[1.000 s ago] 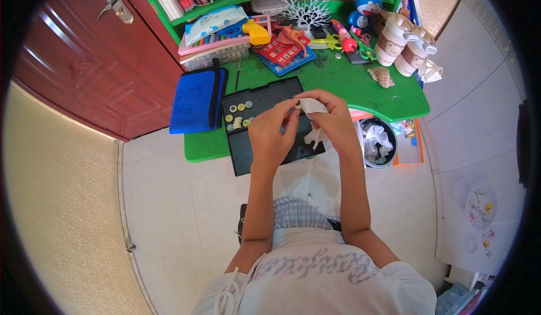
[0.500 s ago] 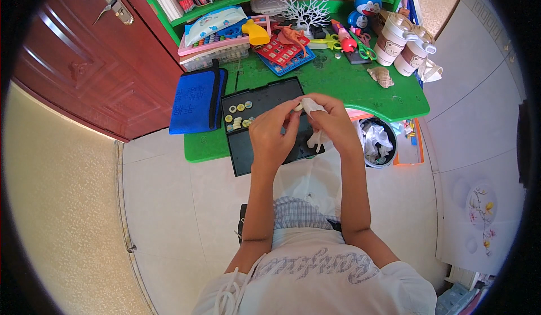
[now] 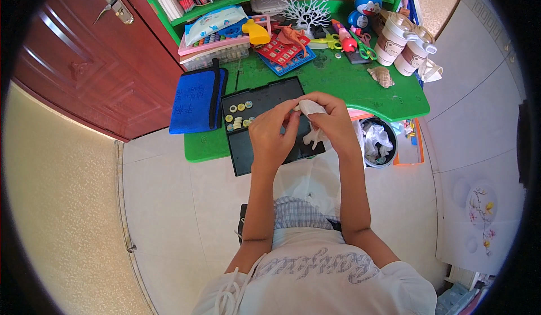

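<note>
My left hand (image 3: 273, 132) is closed, thumb and fingertips pinching a small pale round piece that is almost hidden between the two hands. Against it, my right hand (image 3: 333, 122) grips a crumpled white wipe (image 3: 313, 137), one end of which hangs below the fingers. Both hands meet above an opened black folding case (image 3: 243, 152) at the desk's front edge. In the case's left part lie several small round pieces (image 3: 240, 107), white, yellow and greenish, some tipped on edge. My hands and forearms cover much of the case's right side.
The case rests on a green desk (image 3: 338, 86). A blue zip pouch (image 3: 193, 102) lies left of it. Farther back are red and blue trays (image 3: 287, 53), a seashell (image 3: 381, 77) and bear-print cups (image 3: 391, 41). A bin (image 3: 378, 143) with crumpled tissue stands below the desk, right.
The wipe has been drawn over the small piece between my fingertips, and its hanging end has shifted slightly left. My hands stay in nearly the same place.
</note>
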The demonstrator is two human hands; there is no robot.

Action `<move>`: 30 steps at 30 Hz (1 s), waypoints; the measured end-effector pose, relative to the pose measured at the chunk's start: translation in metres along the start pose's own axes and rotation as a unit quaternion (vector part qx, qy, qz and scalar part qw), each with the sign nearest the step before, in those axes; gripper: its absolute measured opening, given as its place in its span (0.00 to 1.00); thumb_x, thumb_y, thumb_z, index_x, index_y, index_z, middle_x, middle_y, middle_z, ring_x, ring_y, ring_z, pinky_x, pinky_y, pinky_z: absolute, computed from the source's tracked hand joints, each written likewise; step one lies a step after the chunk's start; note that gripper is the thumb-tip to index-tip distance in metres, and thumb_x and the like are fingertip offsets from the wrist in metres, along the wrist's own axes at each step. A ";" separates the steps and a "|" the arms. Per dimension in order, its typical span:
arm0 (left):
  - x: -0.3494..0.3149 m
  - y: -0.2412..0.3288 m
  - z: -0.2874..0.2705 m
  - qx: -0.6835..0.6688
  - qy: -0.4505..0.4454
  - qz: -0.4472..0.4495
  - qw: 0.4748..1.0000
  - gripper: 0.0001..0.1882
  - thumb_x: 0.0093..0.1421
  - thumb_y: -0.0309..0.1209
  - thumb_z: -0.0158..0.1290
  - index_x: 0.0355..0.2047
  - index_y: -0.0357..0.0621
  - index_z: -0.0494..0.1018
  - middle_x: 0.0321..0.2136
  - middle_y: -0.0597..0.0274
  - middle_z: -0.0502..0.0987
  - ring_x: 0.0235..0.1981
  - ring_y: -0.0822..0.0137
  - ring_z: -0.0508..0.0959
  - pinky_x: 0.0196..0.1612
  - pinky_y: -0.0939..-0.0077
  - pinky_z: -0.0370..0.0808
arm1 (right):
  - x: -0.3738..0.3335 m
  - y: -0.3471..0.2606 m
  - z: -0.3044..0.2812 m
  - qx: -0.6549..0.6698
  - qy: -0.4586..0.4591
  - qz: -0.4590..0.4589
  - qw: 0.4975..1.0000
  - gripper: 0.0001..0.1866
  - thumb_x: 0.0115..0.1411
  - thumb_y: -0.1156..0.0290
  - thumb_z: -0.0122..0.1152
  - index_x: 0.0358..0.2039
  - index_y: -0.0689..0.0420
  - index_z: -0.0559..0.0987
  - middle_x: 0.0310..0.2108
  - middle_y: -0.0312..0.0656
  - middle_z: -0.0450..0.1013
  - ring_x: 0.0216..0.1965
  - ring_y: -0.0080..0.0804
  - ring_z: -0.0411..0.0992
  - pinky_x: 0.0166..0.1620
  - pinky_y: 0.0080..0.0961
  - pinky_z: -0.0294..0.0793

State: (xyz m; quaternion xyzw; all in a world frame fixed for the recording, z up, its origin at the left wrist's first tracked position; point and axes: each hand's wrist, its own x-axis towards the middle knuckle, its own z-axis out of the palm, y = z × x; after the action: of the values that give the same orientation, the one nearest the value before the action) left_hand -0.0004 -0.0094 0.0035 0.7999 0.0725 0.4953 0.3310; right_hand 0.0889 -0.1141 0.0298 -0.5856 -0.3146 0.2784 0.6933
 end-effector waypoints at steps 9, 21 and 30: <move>-0.001 0.000 0.001 -0.009 -0.003 0.004 1.000 0.11 0.47 0.18 0.57 0.33 0.39 0.74 0.20 0.60 0.75 0.19 0.72 0.75 0.23 0.81 0.68 | 0.002 0.012 -0.007 -0.003 0.032 0.001 0.999 0.07 0.53 0.72 0.58 0.32 0.59 0.77 0.22 0.27 0.68 0.19 0.11 0.60 0.20 0.12 0.56; 0.000 0.000 0.001 -0.004 0.006 0.004 1.000 0.12 0.47 0.18 0.56 0.34 0.39 0.75 0.20 0.60 0.75 0.19 0.72 0.75 0.24 0.82 0.69 | 0.001 0.008 -0.001 -0.010 -0.008 -0.002 1.000 0.09 0.56 0.68 0.57 0.33 0.60 0.77 0.22 0.27 0.68 0.21 0.11 0.59 0.22 0.11 0.56; -0.001 -0.001 0.002 -0.018 0.006 0.004 1.000 0.12 0.47 0.18 0.57 0.34 0.40 0.75 0.19 0.61 0.75 0.18 0.74 0.73 0.23 0.83 0.69 | 0.002 0.011 -0.002 0.006 0.047 0.002 0.999 0.08 0.54 0.73 0.56 0.34 0.59 0.77 0.21 0.28 0.67 0.20 0.11 0.60 0.21 0.11 0.55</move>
State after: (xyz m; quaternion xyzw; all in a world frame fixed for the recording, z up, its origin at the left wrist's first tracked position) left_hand 0.0008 -0.0094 0.0017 0.7914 0.0625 0.5023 0.3427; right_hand 0.0912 -0.1121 0.0189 -0.5944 -0.2787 0.2538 0.7103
